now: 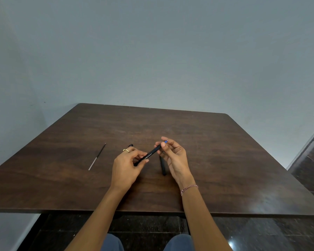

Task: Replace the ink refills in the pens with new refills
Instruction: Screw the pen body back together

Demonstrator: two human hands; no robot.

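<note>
Pen [150,153], slim matte-black barrel, blue tip: left hand [127,165] and right hand [174,156] each pinch one end above the dark wood-grain table [225,160], well inside its rounded edges.

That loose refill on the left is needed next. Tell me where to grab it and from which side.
Pinch the refill near its middle, from above, fingertips on its two long sides. It is thin and lies flat on the table, slanted, dark end farther away, so nothing fits under it. The left hand is nearer, but holds the pen.
</note>
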